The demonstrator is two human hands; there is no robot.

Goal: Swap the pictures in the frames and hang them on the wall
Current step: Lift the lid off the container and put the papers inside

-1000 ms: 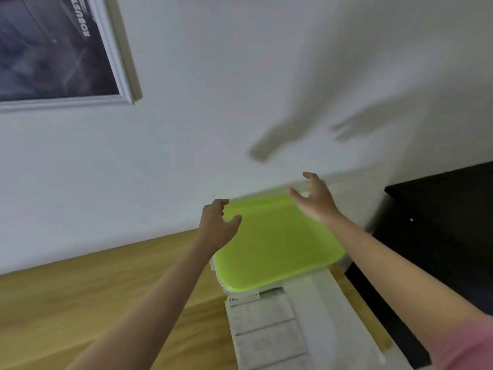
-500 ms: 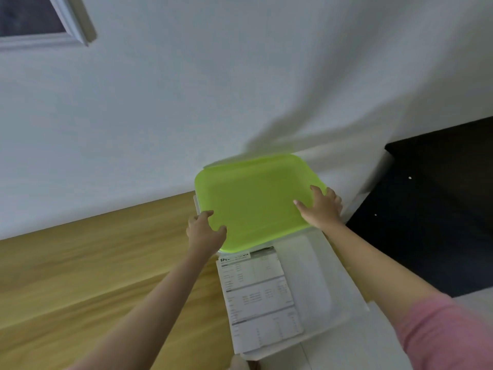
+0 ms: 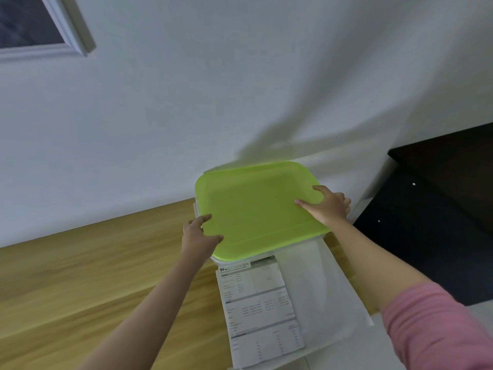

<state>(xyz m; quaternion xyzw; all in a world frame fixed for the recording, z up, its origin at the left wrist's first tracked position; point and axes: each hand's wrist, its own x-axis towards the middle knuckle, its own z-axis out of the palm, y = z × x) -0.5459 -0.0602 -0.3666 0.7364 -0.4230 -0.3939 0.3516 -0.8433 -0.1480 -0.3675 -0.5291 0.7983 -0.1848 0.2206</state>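
While curled over opposite edges, left hand [image 3: 198, 236] and right hand [image 3: 328, 206], each grip grasping smooth rounded green lid [image 3: 256, 209]

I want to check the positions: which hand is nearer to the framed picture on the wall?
Left. The left hand grips the green lid's left edge, below the framed picture; the right hand holds the lid's far-right side.

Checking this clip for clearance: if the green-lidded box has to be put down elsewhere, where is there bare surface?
Bare wood table runs left of the left hand, up to the wall. The right end is crowded: green lid held by both hands, right hand at its edge, printed sheet in front, dark cabinet beyond.
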